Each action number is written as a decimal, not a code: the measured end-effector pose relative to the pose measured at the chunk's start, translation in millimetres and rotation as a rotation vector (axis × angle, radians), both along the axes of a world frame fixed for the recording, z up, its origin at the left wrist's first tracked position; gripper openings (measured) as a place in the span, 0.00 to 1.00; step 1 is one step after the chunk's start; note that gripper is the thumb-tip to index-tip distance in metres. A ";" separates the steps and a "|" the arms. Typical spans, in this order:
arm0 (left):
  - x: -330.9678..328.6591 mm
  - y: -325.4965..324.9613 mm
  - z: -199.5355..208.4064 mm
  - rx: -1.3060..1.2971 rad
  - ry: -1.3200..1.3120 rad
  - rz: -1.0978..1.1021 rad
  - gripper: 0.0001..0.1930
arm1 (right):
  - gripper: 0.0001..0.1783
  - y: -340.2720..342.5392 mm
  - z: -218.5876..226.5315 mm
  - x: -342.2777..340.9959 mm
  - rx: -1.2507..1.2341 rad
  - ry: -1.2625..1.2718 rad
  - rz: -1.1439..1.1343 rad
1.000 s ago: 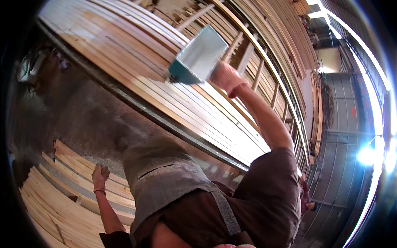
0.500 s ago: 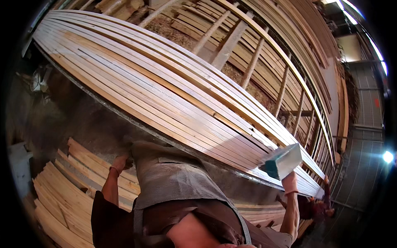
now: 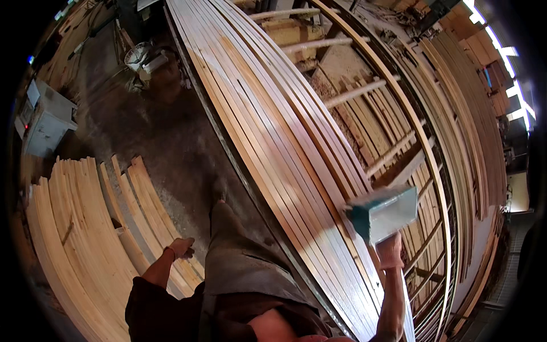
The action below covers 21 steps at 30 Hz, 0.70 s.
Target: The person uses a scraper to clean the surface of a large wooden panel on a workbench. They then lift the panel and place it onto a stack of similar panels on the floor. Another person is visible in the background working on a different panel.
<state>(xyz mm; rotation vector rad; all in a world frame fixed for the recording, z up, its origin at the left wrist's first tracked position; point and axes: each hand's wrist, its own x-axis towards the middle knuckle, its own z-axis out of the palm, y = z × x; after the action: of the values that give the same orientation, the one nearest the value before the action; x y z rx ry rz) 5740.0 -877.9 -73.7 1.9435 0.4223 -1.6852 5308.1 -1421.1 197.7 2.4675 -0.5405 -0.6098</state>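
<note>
My right hand (image 3: 390, 251), in a pale pinkish work glove, is closed on a box-shaped tool (image 3: 393, 214) with a teal side and a whitish face. The tool is over the right part of a row of long narrow wood strips (image 3: 279, 142), laid side by side on a long bench. Whether it touches them I cannot tell. Glare whitens the strips nearest me. My left hand (image 3: 182, 248), gloved too, hangs low at my left side with fingers loosely apart and nothing visible in it. Below it lie stacked boards (image 3: 151, 228).
A larger board pile (image 3: 74, 228) lies at the left. Beyond it are a grey cabinet (image 3: 51, 122) and a bucket (image 3: 137, 56) on the dark floor. The bench's metal edge (image 3: 228, 148) runs beside me. On the right, a wooden rack (image 3: 436, 171) with rungs borders more timber stacks (image 3: 456, 108).
My view has turned left along the bench, and the person at the right edge is out of sight. My right hand still grips the tool; my left hand still hangs at my side.
</note>
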 end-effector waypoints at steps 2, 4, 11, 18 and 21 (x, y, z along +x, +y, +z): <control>24.2 4.1 -11.6 0.010 0.017 0.051 0.20 | 0.17 -42.9 -18.0 96.2 0.086 0.019 -0.094; 56.8 7.6 -22.1 -0.080 0.088 0.267 0.18 | 0.18 -89.8 -28.7 203.3 0.100 -0.191 0.071; 150.7 -8.3 37.2 -0.114 -0.014 0.686 0.16 | 0.24 -170.1 -17.0 629.8 0.693 -0.751 -0.240; 165.2 53.3 -0.5 -0.153 0.090 0.912 0.16 | 0.24 -166.7 -10.7 888.9 0.755 -0.855 -0.274; 155.8 51.5 12.0 0.106 0.031 0.892 0.15 | 0.21 -139.8 -21.6 893.2 0.835 -0.866 -0.096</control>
<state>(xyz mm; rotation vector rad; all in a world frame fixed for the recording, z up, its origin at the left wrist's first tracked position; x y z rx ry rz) 5895.8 -826.4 -61.7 1.4334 1.1943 -1.1051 6201.3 -1560.9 176.1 3.4892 -0.8393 0.3536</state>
